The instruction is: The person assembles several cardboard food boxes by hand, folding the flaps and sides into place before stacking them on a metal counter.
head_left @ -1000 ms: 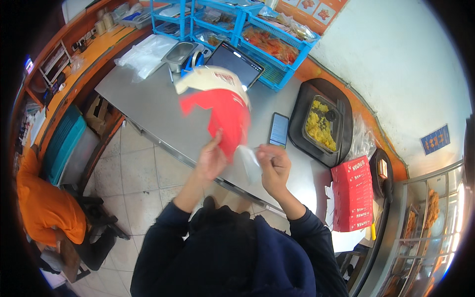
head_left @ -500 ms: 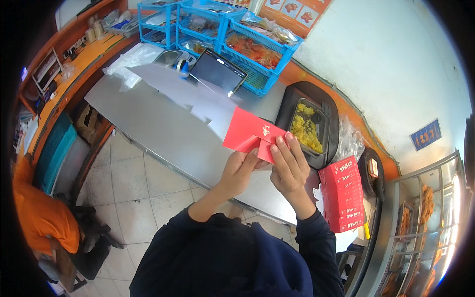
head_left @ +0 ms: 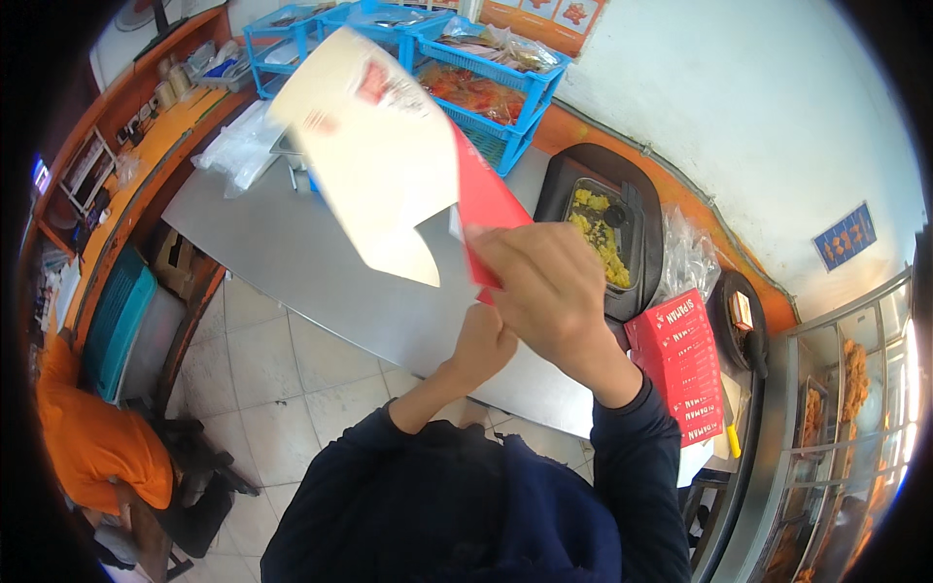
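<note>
Both my hands hold a flat, unfolded cardboard box blank (head_left: 384, 160), white on its inner side and red on the outside, raised high over the grey metal counter (head_left: 282, 262). My right hand (head_left: 544, 282) grips its red lower right part from the front. My left hand (head_left: 481, 345) sits lower and behind, largely hidden by the right hand, gripping the blank's bottom edge. The blank tilts up to the left and hides part of the counter.
A stack of red boxes (head_left: 680, 364) lies at the counter's right end. A black tray of yellow food (head_left: 607, 228) sits behind my hands. Blue crates (head_left: 486, 87) line the back. A person in orange (head_left: 92, 452) is at lower left. A glass display case (head_left: 841, 418) stands right.
The box blank was folded small and low between my hands half a second ago; now it is swung open and lifted up to the left, showing its white side.
</note>
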Action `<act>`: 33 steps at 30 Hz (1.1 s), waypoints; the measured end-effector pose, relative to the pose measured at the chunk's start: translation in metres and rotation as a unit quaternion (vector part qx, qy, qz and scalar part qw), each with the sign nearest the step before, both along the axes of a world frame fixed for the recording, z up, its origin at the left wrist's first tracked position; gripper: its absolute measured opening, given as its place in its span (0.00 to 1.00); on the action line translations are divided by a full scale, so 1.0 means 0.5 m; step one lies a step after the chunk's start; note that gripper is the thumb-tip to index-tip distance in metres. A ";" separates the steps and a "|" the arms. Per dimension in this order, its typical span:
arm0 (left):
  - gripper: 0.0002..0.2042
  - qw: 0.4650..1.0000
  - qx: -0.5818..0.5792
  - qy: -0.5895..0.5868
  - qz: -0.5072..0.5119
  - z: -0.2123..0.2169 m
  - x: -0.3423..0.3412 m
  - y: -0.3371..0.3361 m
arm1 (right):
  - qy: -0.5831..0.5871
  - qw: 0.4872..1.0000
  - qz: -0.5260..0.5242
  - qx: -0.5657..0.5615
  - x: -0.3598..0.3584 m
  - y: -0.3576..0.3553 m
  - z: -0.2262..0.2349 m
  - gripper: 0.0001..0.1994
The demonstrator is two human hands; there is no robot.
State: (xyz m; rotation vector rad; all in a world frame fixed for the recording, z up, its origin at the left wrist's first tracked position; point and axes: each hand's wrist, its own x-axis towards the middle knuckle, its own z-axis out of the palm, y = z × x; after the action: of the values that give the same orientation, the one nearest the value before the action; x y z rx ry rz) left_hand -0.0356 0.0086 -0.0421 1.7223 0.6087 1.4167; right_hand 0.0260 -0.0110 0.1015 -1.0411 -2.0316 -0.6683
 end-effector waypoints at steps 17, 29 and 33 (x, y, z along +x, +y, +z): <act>0.15 0.961 -0.110 -0.073 -0.242 0.131 -0.027 0.016 | 0.010 0.995 -0.059 0.078 0.041 -0.070 -0.116 0.07; 0.20 0.913 -0.202 0.036 -0.352 0.157 -0.054 0.040 | 0.059 0.975 -0.039 -0.211 0.124 -0.084 -0.002 0.20; 0.36 0.900 -0.001 0.243 -0.362 0.132 -0.071 0.094 | 0.131 0.936 -0.042 -0.325 0.134 -0.088 -0.003 0.22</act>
State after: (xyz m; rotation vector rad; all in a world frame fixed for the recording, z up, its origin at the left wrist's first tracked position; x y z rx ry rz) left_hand -0.0709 0.0558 0.0238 2.0165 0.1647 0.4640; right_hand 0.0928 -0.0552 0.0998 -1.5021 -2.0102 0.1362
